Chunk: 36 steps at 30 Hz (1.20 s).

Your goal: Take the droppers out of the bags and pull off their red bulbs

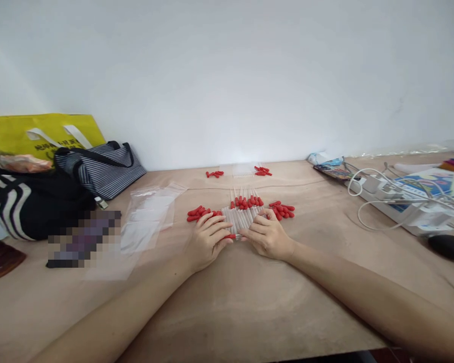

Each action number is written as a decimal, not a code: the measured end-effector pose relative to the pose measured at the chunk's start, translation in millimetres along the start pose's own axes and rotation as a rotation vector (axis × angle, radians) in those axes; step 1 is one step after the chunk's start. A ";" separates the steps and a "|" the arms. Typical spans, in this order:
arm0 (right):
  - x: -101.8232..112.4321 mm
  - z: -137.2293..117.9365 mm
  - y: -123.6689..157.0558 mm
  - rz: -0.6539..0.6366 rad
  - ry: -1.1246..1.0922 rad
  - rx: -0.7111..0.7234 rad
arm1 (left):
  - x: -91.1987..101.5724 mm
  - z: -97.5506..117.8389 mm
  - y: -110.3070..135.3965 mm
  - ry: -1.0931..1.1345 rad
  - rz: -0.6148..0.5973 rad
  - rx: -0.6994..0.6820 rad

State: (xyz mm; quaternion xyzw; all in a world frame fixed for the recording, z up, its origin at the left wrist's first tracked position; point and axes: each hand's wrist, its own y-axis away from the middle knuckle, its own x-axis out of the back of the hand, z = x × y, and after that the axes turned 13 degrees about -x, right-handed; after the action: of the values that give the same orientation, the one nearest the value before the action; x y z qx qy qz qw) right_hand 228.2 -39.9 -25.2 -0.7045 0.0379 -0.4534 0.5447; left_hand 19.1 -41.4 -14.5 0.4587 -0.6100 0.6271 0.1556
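Observation:
My left hand (pixel 209 238) is closed, pinching a red rubber bulb (pixel 230 236) between thumb and fingers. Against the bulb's right end lies a clear glass dropper tube (pixel 238 237), gripped at its other side by my closed right hand (pixel 268 238). Just beyond my fingers, a row of bare glass tubes (pixel 237 219) lies side by side. Behind that row are several droppers with red bulbs (pixel 245 202), their thin tips pointing toward the wall. Loose red bulbs (pixel 196 213) sit beyond my left hand, partly covered by it, and more red bulbs (pixel 283 209) lie past my right hand.
Near the wall are further red bulbs (pixel 214 174) and droppers (pixel 263 171). Clear plastic bags (pixel 146 217) lie at left, before a striped bag (pixel 106 169) and a yellow bag (pixel 41 131). At right are white cables (pixel 382 204) and a black mouse (pixel 449 247).

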 end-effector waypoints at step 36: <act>11.1 10.8 11.8 -0.031 0.002 -0.047 | 14.6 3.7 6.7 -0.042 0.091 -0.069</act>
State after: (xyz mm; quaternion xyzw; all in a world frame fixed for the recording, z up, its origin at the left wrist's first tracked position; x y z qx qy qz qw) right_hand 247.3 -42.7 -28.0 -0.7172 0.0382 -0.4616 0.5207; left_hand 7.8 -51.4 -8.1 0.4380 -0.6547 0.6022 0.1297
